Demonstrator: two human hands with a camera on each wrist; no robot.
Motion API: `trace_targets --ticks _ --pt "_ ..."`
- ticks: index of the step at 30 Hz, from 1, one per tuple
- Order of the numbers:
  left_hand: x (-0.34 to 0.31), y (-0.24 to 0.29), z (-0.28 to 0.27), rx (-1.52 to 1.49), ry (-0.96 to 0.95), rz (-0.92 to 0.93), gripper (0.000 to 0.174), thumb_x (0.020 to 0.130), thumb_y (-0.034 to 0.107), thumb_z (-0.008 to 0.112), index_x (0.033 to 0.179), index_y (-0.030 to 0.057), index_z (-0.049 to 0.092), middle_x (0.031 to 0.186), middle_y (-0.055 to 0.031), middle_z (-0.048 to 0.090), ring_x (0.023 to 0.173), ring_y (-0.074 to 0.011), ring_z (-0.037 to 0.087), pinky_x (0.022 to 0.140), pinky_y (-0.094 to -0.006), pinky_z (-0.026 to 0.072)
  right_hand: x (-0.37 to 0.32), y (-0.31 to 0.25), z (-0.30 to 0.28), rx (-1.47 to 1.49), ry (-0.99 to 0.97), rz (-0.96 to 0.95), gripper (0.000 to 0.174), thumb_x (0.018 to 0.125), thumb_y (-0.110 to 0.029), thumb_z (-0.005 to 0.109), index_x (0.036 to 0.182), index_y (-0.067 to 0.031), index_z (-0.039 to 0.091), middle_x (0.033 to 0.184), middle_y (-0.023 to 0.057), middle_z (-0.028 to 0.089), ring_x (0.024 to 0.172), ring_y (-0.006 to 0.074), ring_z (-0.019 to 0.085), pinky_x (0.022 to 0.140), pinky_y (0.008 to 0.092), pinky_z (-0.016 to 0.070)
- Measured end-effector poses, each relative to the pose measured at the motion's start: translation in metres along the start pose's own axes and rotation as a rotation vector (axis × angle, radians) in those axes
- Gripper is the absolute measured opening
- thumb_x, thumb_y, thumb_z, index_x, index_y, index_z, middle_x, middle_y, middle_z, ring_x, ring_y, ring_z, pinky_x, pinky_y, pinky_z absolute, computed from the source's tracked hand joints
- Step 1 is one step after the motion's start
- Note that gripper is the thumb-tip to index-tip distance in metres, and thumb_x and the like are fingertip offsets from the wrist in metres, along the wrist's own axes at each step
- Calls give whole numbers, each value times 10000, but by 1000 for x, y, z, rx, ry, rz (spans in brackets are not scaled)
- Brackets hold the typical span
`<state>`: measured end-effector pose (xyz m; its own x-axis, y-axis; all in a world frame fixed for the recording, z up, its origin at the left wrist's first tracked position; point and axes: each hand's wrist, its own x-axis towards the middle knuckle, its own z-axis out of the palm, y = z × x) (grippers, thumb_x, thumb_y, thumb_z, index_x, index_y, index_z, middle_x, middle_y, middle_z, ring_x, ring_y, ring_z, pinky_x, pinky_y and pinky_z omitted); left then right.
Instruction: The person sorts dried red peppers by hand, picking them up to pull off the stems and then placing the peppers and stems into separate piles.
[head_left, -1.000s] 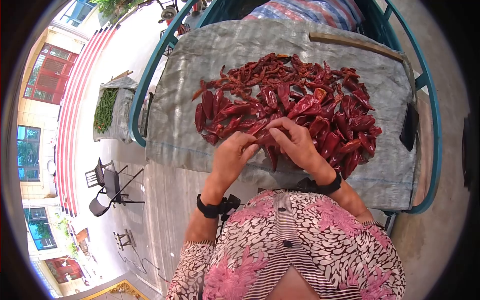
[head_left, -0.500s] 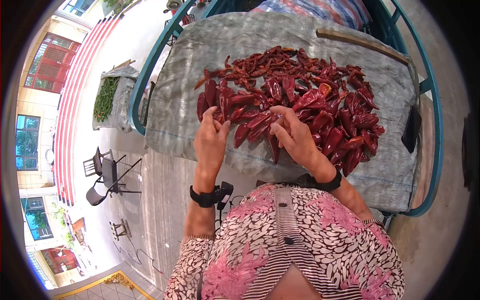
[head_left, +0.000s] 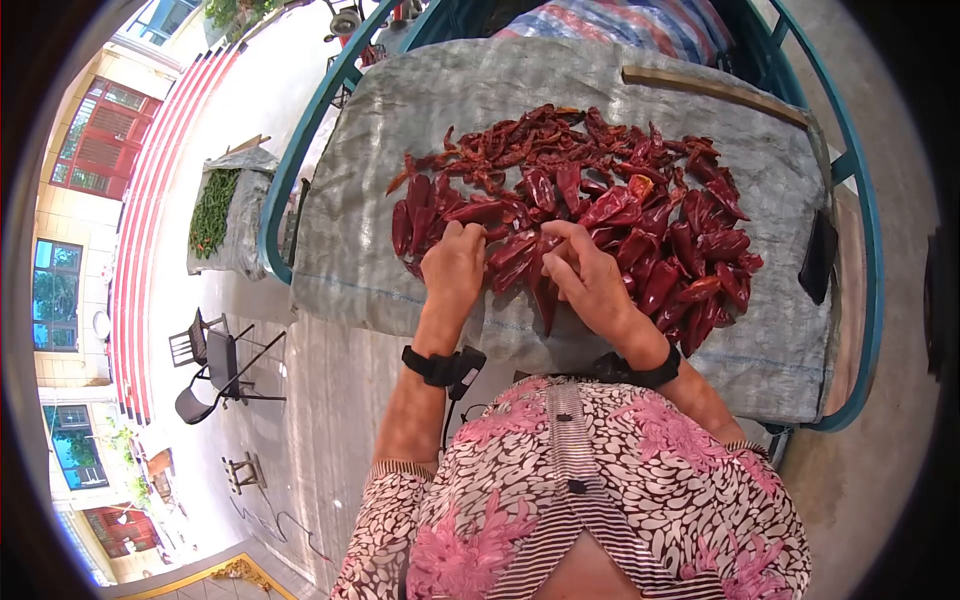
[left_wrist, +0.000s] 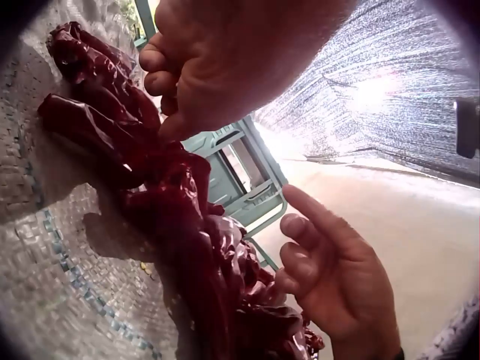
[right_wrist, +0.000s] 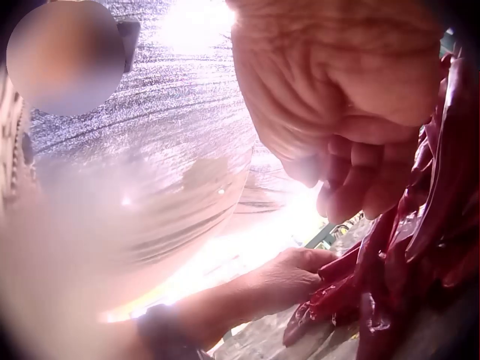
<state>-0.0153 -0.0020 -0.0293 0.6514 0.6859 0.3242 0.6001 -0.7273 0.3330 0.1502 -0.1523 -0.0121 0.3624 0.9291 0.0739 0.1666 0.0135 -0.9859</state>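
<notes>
head view alone shows green chillies (head_left: 210, 215) beyond the red chillies (head_left: 600, 190).

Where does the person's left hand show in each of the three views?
Head: left hand at centre, on the near left edge of the chilli pile.
Left wrist: top centre, close up, above the pile.
Right wrist: lower centre, beside the pile.
Shared landmark: the red chilli pile.

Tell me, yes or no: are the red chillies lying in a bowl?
No, the head view shows the red chillies spread loose on a flat grey woven sheet, with no bowl around them.
</notes>
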Motion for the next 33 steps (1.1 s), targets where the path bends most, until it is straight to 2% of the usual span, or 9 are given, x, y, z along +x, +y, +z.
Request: trace_targets --ticks 2,9,12,17,21,24,25,28,33 --pt "-4 21 -22 -97 0 -36 98 942 126 650 1023 99 699 931 -120 620 801 -338 671 667 -439 515 0 -7 -2 35 23 88 331 1022 -171 587 1328 -53 537 799 100 616 695 182 626 640 332 510" --pt "-33 62 -45 -386 -107 31 124 955 83 668 1077 68 687 926 -96 653 750 -245 680 670 -354 527 3 6 7 63 -116 -101 244 1065 -175 531 1270 -49 569 742 56 603 594 113 561 554 285 459" --pt "-44 58 -38 -452 -140 -29 136 956 85 673 1081 33 675 928 -100 676 743 -225 688 678 -345 531 0 8 7 152 -127 -22 211 1079 -159 495 1223 -52 607 723 36 602 583 78 540 540 257 447" --pt "-30 36 -47 -308 -58 -327 172 931 128 691 1089 64 680 948 -118 705 806 -273 688 714 -373 525 -1 -2 4 224 -36 7 219 1081 -140 469 1197 -62 638 721 7 606 587 61 530 540 234 450" --pt "-14 11 -39 -368 160 -353 204 919 162 702 1103 76 678 957 -101 702 812 -276 683 733 -387 518 -8 3 4 194 -76 5 210 1067 -117 483 1204 -50 628 728 14 615 603 74 555 556 247 466" --pt "-22 12 -41 -144 6 -269 242 892 171 722 1115 90 673 942 -90 681 835 -287 678 741 -394 518 -20 3 3 126 -94 3 193 1048 -91 509 1193 -41 625 734 32 626 625 99 600 579 270 495" --pt "-24 18 -44 -98 -125 -308 280 862 185 749 1113 73 691 989 -128 676 885 -288 677 778 -402 526 -23 3 2 116 -95 -4 188 1041 -82 516 1189 -39 624 737 38 630 633 109 615 587 279 504" --pt "-44 8 -28 58 -225 -199 275 855 177 739 1109 93 672 1026 -105 624 922 -340 676 765 -445 527 -27 -1 1 37 -76 -41 184 1026 -60 528 1185 -34 619 742 49 640 651 130 645 603 297 522" --pt "-55 -4 -19 -16 -91 -218 224 872 165 725 1078 87 686 1062 -122 622 914 -362 669 765 -449 528 -29 -5 5 -46 -45 -66 185 1021 -99 552 1185 -41 616 756 77 659 660 187 669 610 327 527"
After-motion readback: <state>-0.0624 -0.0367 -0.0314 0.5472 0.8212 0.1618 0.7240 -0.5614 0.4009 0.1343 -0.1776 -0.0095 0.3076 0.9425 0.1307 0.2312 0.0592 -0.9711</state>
